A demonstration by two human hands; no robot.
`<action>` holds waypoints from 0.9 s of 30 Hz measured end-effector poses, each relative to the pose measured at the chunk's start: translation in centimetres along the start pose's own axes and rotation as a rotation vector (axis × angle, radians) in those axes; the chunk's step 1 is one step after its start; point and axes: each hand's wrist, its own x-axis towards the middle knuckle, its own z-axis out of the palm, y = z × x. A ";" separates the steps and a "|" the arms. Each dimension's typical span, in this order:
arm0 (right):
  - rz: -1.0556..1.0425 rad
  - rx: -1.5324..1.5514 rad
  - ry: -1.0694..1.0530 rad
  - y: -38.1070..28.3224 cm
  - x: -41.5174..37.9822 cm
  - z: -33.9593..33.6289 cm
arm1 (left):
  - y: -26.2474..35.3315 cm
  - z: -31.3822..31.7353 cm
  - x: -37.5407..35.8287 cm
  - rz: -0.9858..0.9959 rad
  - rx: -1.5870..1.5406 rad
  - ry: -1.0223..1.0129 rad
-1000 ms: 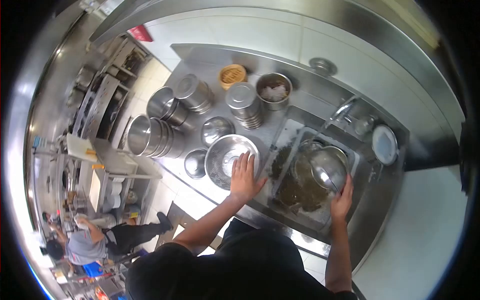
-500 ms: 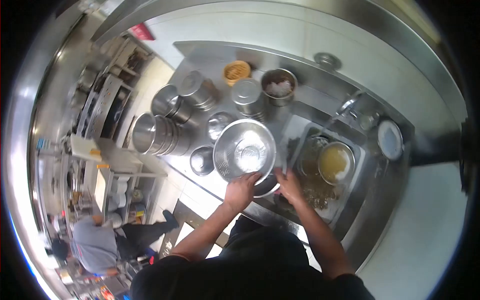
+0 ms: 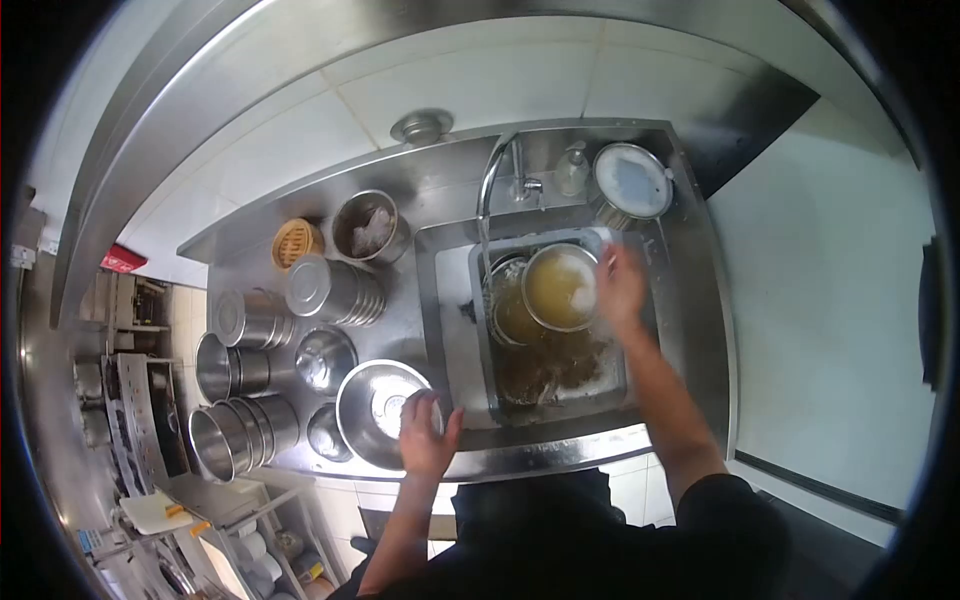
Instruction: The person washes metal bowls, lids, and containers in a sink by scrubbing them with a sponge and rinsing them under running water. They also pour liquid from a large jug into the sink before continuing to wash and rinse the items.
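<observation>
A wide, shiny metal bowl point(image 3: 365, 425) rests on the steel counter left of the sink. My left hand point(image 3: 427, 437) is at its right rim, fingers spread and thumb apart. My right hand point(image 3: 622, 283) is over the sink, beside the right rim of a round metal pot point(image 3: 560, 325) holding yellowish liquid and white foam. Its fingers are blurred at that rim. Beneath the pot, a grey tub point(image 3: 487, 385) of murky brown water stands in the sink point(image 3: 437, 345), and another round metal vessel point(image 3: 503, 272) is partly hidden under the pot.
The curved faucet point(image 3: 488, 185) arches over the tub. Behind it stand a soap bottle point(image 3: 573, 172) and a foam-topped container point(image 3: 632, 182). Leftward are stacked metal pots point(image 3: 220, 440), lidded canisters point(image 3: 320, 283), a bamboo steamer point(image 3: 297, 243) and a pot with a whitish clump point(image 3: 372, 228).
The view has swung right toward the sink. My right hand has left the bowl area for the pot in the tub. My left hand's fingers have spread at the bowl's rim.
</observation>
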 end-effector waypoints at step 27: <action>0.423 0.343 -0.048 5.1 -4.7 4.4 | 7.7 20.6 20.4 -0.174 -0.051 -0.411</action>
